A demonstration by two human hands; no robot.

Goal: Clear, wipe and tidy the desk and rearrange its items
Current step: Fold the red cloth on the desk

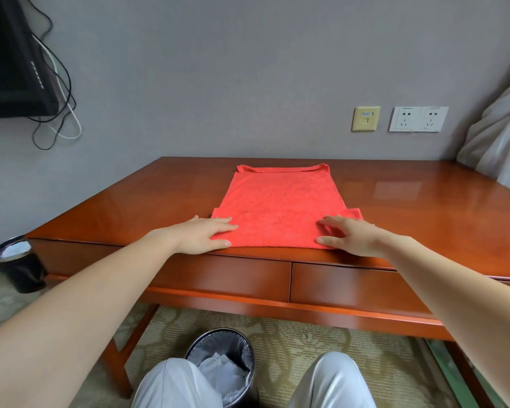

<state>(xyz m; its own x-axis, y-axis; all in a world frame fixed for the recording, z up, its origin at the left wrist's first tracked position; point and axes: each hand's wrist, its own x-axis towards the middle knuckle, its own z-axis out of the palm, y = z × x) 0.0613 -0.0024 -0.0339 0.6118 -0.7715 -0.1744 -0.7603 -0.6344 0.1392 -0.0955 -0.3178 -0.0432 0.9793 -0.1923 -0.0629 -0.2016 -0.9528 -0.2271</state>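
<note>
Left hand: the left hand (202,235) lies flat with its fingers straight and close together, pressing on the near left corner of the cloth; its thumb rests along the cloth's near edge.
Right hand: the right hand (351,235) is also flat, with its fingers straight and slightly spread, resting on the near right corner of the cloth with the thumb at the near edge.
Cloth: a red cloth (280,201) is spread on the desk, folded so that a narrower layer lies on a wider one. Its near edge runs along the desk's front edge, and its far edge stops short of the wall.
Desk: a glossy reddish wooden desk (424,207) stands against a grey wall, with two drawers (218,275) side by side under the top.
Bin: a dark round bin (248,351) with a liner and crumpled paper inside stands on the patterned carpet (306,334) under the desk, between the person's knees.
Left side: a second dark container (15,260) stands on the floor beside the desk. Above it are a black screen (9,60) and hanging cables (59,98).
Wall: a beige plate (365,118) and a white double socket (418,119) sit above the desk.
Right edge: pale fabric (501,136) hangs there.
</note>
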